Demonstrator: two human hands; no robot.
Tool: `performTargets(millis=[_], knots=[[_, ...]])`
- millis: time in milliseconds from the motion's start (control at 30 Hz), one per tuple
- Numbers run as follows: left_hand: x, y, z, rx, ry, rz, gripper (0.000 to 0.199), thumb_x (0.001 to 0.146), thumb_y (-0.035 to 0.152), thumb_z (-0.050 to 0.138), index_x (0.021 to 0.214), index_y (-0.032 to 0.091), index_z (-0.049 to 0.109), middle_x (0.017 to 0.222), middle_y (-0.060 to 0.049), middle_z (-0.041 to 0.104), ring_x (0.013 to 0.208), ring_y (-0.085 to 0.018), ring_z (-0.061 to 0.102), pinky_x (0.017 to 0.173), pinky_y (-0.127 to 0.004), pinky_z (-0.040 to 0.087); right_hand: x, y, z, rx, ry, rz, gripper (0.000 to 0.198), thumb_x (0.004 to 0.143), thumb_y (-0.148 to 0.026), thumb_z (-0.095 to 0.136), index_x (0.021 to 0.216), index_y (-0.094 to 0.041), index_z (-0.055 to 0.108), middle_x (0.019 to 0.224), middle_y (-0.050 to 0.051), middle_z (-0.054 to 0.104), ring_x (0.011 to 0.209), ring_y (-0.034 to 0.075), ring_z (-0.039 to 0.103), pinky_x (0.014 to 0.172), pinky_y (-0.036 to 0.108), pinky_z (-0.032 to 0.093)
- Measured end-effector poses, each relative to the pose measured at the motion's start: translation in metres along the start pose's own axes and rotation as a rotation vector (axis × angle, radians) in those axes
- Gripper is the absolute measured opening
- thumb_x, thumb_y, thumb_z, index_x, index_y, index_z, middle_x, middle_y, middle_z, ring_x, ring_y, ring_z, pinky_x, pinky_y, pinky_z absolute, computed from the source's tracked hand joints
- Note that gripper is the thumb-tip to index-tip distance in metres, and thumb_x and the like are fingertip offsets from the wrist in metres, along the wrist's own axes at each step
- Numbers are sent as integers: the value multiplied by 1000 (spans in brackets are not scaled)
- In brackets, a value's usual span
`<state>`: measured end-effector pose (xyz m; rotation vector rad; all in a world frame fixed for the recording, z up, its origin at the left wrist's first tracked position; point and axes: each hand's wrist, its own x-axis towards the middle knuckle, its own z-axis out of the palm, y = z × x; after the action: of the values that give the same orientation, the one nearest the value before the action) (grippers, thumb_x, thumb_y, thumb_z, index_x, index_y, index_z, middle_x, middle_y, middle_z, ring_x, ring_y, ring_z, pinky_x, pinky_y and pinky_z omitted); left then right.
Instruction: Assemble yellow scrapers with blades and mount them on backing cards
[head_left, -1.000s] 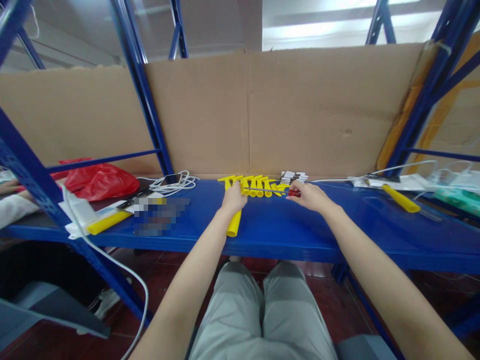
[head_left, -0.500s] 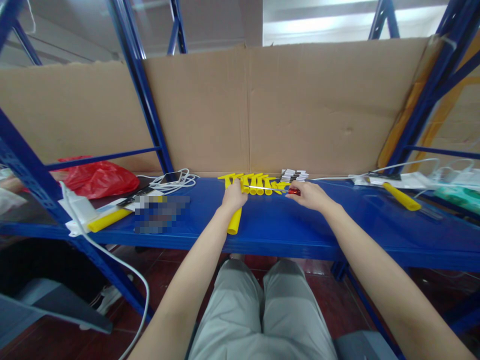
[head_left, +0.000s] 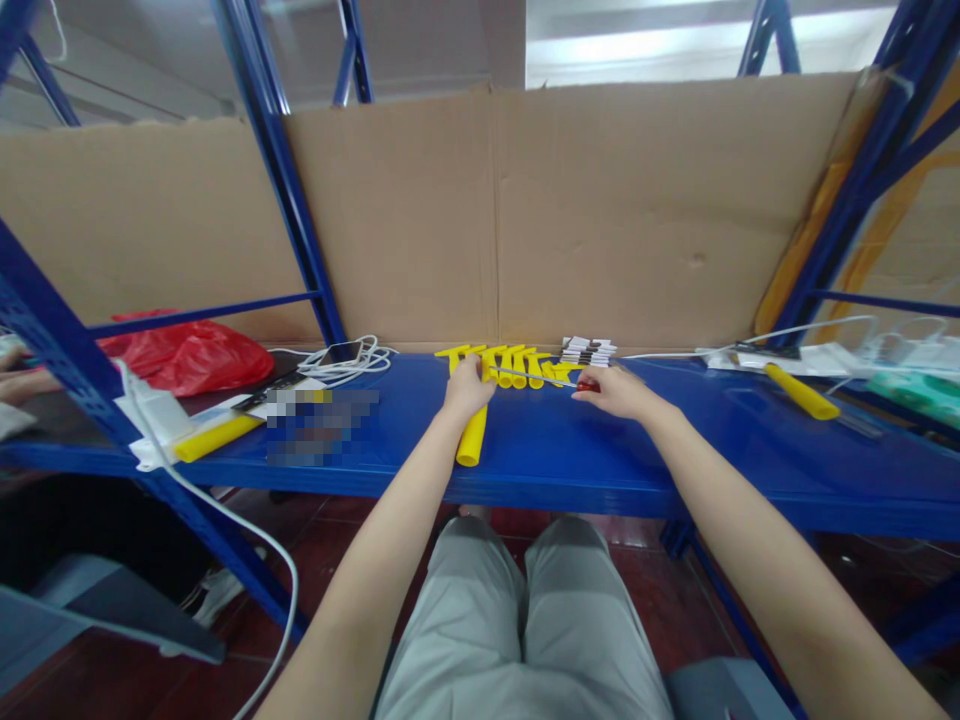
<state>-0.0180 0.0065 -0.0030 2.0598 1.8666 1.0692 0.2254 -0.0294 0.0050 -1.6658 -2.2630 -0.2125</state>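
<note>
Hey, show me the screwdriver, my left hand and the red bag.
Screwdriver (head_left: 588, 384), head view: on its red handle.
Left hand (head_left: 466, 387), head view: on the back of it.
Red bag (head_left: 196, 354), head view: middle of its crumpled side.

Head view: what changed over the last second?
The tool's shaft slants more, its left end higher in view; the yellow tube's near end shifted slightly right. Nothing taken up or let go: left hand on the tube, right hand on the tool. Yellow row unmoved.
</note>
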Motion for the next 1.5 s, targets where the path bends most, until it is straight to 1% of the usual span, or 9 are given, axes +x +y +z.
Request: performTargets(millis=[200,400,533,667,767,900,1067,1200,1500], knots=[[7,-3,4,-130,66,6,24,72,15,61,96,16,60,109,-7,66,105,-20,59,90,-28,44,1,5,3,67,-18,16,14,84,-26,57,92,-16,63,89,9,71,77,18,62,66,26,41],[3,-5,5,-39,112,-4,22,73,20,64,95,21,60,109,-6,60,105,-21,59,89,-29,45,4,20,8,7,-10,76,17,86,-27,53,98,-20,63,98,8,71,87,20,63,73,28,44],[1,-3,6,19,64,-29,23,73,23,66,95,21,58,110,-7,58,104,-22,59,88,-30,45,3,36,4,-58,-40,236,20,85,-28,50,100,-22,63,105,8,70,98,24,62,84,37,44],[1,-1,10,7,10,-4,25,72,22,69,95,19,58,109,-8,58,103,-21,59,90,-29,44,-3,57,-4,-116,-126,431,21,84,-27,51,100,-23,64,112,9,67,106,28,59,94,53,38],[1,1,16,-24,-26,3,28,70,22,71,94,18,59,109,-9,58,103,-20,59,90,-28,44,-7,69,-7,-123,-192,575,23,82,-26,53,101,-23,66,117,10,65,111,31,56,96,61,35],[-1,1,23,-19,-76,16,32,66,21,73,95,17,59,110,-9,57,100,-20,60,88,-26,45,-11,75,-7,-97,-255,682,25,80,-25,55,101,-22,67,121,13,63,115,35,54,96,66,34],[-1,-1,30,-22,-105,34,36,65,20,73,97,16,58,108,-9,58,95,-22,61,84,-29,46,-10,79,-2,-89,-251,722,29,78,-23,54,105,-22,67,117,14,64,111,34,57,93,63,40],[2,-2,33,-25,-102,28,35,65,21,74,95,16,58,106,-9,59,94,-21,61,82,-28,47,-9,83,3,-111,-215,729,34,79,-21,50,109,-19,66,122,17,61,115,34,54,92,58,43],[8,-5,38,-22,-66,9,34,66,27,76,91,16,56,107,-11,61,97,-20,62,83,-28,47,-4,95,18,-131,-104,685,37,73,-19,50,106,-20,66,121,20,59,116,39,50,89,71,38]])
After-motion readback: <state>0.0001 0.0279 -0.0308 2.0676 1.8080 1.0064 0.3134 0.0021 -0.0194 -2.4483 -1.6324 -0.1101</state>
